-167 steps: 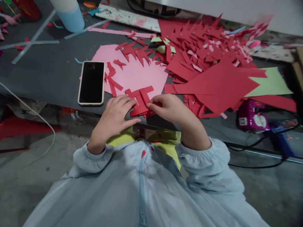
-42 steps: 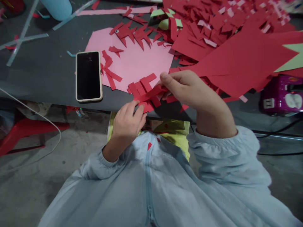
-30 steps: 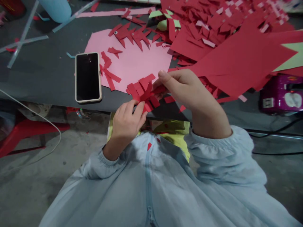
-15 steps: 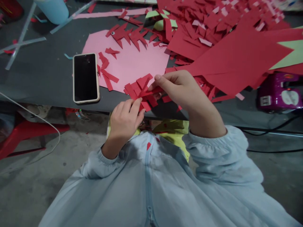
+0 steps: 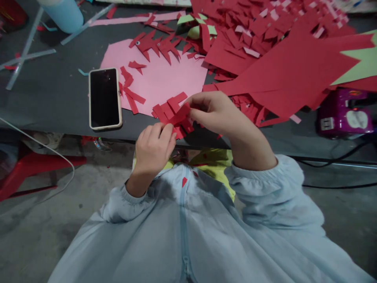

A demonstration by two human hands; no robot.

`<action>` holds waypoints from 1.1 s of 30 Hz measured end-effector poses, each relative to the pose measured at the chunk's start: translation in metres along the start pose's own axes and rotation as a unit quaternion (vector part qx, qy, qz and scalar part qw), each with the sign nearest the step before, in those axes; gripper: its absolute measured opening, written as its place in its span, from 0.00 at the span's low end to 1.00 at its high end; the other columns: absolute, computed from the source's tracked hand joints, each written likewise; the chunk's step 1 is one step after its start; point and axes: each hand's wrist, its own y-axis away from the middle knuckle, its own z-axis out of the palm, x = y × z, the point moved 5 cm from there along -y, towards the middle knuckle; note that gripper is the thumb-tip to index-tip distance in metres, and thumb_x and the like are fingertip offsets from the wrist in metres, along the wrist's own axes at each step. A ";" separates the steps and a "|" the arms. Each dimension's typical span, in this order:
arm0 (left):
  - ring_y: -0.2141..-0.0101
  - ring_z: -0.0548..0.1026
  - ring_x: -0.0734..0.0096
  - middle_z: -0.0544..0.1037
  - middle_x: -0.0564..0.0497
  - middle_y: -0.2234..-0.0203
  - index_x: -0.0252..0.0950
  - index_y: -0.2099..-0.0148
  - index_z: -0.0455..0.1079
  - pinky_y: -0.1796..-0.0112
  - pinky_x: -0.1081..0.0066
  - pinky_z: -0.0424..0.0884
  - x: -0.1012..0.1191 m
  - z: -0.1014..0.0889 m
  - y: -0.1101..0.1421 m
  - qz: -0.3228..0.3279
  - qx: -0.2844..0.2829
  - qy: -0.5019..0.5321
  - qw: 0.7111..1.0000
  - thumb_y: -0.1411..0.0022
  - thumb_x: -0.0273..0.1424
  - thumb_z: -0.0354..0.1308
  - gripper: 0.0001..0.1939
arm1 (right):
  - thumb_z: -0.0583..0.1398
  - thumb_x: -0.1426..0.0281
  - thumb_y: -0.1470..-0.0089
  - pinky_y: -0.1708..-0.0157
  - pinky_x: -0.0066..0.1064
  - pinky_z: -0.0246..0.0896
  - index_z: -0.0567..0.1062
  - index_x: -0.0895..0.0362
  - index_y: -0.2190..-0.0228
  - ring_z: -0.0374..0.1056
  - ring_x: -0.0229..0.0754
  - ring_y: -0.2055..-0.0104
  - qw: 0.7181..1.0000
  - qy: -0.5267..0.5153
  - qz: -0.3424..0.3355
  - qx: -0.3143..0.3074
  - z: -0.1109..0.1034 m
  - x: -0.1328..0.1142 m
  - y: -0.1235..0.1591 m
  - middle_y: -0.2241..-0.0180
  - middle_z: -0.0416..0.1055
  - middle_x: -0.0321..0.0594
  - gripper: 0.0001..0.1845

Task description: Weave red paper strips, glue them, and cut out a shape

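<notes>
Fingers (image 5: 198, 114) of the right hand (image 5: 215, 112) are closed in a pinch, and there's a red strip (image 5: 180, 114) in them! Its long axis slants from lower left to upper right, running left and slightly down from that pinch, toward the left hand (image 5: 153, 147). Those fingertips are at the lower end, bent over it; whether they grip or only press, I can't tell. So both hands are close in, one at each end, the strip above a cluster of red cut pieces (image 5: 165, 112) at the near edge of the pink sheet (image 5: 167, 78).

Further out, a phone (image 5: 105, 98) lies left of the sheet, with spiky red cut-outs (image 5: 147, 45) across its far side and a big red sheet (image 5: 282, 74) to the right. Containers now: far left, a bottle (image 5: 66, 17), blue below, perhaps liquid; beside it a red container (image 5: 11, 17), contents out of view.
</notes>
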 end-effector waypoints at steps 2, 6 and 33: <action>0.65 0.71 0.64 0.78 0.45 0.63 0.34 0.49 0.73 0.62 0.66 0.66 0.000 0.000 -0.001 0.002 0.005 -0.010 1.000 0.29 0.33 0.50 0.14 | 0.57 0.72 0.50 0.71 0.34 0.62 0.80 0.57 0.68 0.65 0.40 0.73 1.000 -0.008 -0.006 0.003 0.001 0.001 0.000 0.76 0.72 0.38 0.10; 0.66 0.70 0.66 0.77 0.47 0.64 0.38 0.43 0.71 0.62 0.67 0.65 0.000 0.000 -0.001 0.002 0.004 -0.014 1.000 0.30 0.32 0.50 0.17 | 0.57 0.71 0.48 0.69 0.33 0.62 0.81 0.56 0.65 0.67 0.41 0.70 1.000 -0.019 -0.015 -0.009 0.004 0.001 0.000 0.73 0.75 0.38 0.13; 0.60 0.77 0.68 0.77 0.47 0.63 0.38 0.60 0.65 0.56 0.70 0.73 -0.010 -0.003 0.010 -0.049 0.081 0.101 0.990 0.39 0.20 0.46 0.10 | 0.61 0.75 0.52 0.72 0.32 0.67 0.75 0.57 0.67 0.68 0.38 0.75 0.993 -0.111 -0.005 0.045 0.018 -0.003 -0.012 0.75 0.70 0.34 0.07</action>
